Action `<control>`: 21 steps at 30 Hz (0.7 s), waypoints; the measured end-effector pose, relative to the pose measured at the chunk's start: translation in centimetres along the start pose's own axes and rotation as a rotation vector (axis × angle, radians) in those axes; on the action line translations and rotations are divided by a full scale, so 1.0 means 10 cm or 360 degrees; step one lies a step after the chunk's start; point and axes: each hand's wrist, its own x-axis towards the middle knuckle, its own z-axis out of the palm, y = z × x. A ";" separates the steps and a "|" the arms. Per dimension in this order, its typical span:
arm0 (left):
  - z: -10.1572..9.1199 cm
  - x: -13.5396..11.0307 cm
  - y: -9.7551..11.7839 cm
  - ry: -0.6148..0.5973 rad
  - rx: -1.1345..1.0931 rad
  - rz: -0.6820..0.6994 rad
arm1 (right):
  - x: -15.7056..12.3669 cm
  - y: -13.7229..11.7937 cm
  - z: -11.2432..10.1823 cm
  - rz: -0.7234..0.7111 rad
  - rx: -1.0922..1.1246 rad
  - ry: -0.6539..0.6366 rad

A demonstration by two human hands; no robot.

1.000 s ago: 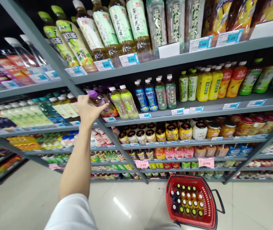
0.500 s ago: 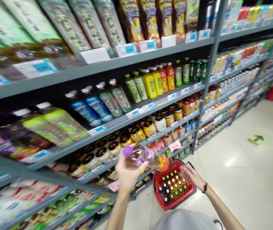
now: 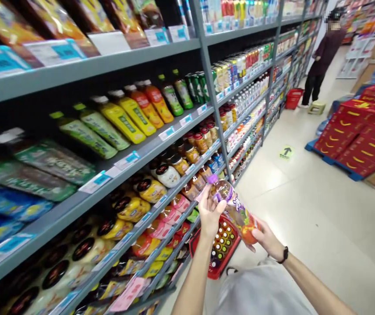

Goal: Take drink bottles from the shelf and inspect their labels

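The bottle (image 3: 232,205) is clear plastic with a purple cap, a purple band at the neck and an orange-red label toward its base, and it lies tilted, cap up. The left hand (image 3: 210,216) has its fingers clamped round the neck; the right hand (image 3: 266,238) grips the base. Just below stands a red basket (image 3: 212,269) of bottles on the floor (image 3: 322,227), beside the shelves (image 3: 161,148).
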 end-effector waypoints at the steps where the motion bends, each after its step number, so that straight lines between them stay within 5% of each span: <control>1: 0.11 0.00 -0.01 -0.0046 0.0010 0.0017 | -0.05 -0.04 -0.03 -0.0042 -0.0063 0.0079; 5: 0.60 -0.04 0.08 -0.0356 0.0035 0.0128 | -0.19 -0.24 -0.20 -0.0259 -0.0346 0.0384; 9: 1.03 -0.10 0.22 -0.0423 0.0067 0.0228 | -0.23 -0.44 -0.43 -0.0590 -0.0636 0.0533; 21: 1.82 -0.22 0.31 -0.1076 0.0068 0.0461 | -0.15 -0.61 -1.00 -0.1267 -0.0985 0.0770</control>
